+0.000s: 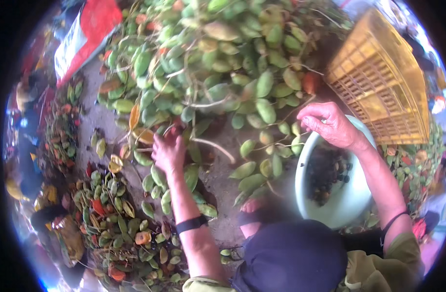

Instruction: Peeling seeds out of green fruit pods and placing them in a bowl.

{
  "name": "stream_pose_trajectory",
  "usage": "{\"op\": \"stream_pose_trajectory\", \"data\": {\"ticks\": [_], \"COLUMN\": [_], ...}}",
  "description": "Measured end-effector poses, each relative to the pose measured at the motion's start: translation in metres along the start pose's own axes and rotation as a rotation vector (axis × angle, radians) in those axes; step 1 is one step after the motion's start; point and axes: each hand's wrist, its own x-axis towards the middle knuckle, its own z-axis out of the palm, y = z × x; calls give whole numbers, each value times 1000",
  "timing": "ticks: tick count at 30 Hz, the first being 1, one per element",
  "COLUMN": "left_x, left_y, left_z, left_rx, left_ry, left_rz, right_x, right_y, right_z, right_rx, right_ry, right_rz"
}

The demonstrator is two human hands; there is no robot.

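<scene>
Fingers bent, my left hand [168, 148] grips a leafy stem at the near left edge of a big heap of green vines [218, 58]. Its fingertips are partly lost among the leaves. My right hand [330, 125] is raised over the far rim of a pale green basin [304, 194]. Thumb and fingers meet in a pinch there; what they hold, if anything, is too small to make out. Small dark roundish pieces [325, 170] lie inside the basin. Close to the right hand, a leafy vine [266, 151] trails off the heap toward the basin.
A yellow plastic crate [379, 82] stands tilted behind the basin. More cut vines with some orange leaves [120, 228] lie at near left, and another pile [62, 131] at far left. A red and white sack [89, 34] is at the back left. A dark cap [291, 258] fills the lower middle.
</scene>
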Motion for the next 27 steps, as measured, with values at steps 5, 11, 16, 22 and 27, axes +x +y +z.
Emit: {"op": "stream_pose_trajectory", "data": {"ticks": [5,11,16,22,27], "left_x": [-21,-87,-119,-152,-164], "left_y": [4,57,71,70,65], "left_z": [16,33,29,3,-10], "left_rx": [-294,-502,-604,-709,-819], "left_ry": [247,76,-48,-306,-459], "left_rz": [170,315,484,632,705], "right_x": [58,115,129,111,85], "right_y": [-42,-72,-49,3,10], "right_z": [50,99,144,176,144], "right_rx": [25,-206,-290,-714,-803], "right_ry": [-107,-226,-154,-222,-343], "right_rz": [-48,-315,-433,-479,-497]}}
